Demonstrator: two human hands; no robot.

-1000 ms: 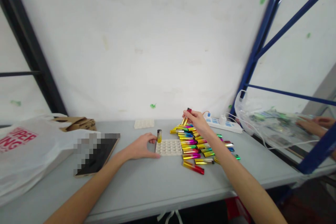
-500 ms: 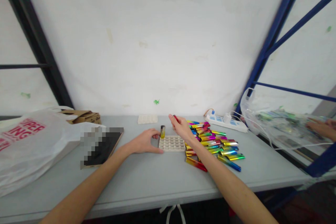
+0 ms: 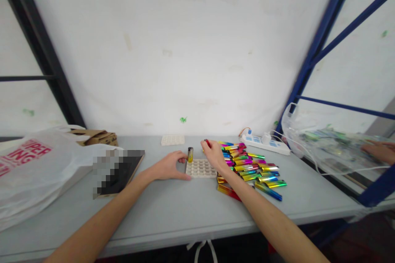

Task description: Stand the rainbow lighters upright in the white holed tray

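Note:
A cream tray with rows of round holes lies on the grey table. One yellow and dark lighter-like cylinder stands upright at its back left corner. Beside the tray's left edge, my left hand has its thumb and fingers spread, holding nothing. Above the tray's back right part, my right hand is closed on a red cylinder, mostly hidden by the fingers. Right of the tray lies a pile of shiny multicoloured cylinders, partly behind my right forearm.
A second cream tray lies near the wall. A white power strip is at the back right. On the left are a white plastic bag, cardboard and a dark flat object. Another person's hand shows far right.
My right hand has lowered slightly toward the tray with the red cylinder in it, and the cylinder looks more upright. My left hand stays in nearly the same place.

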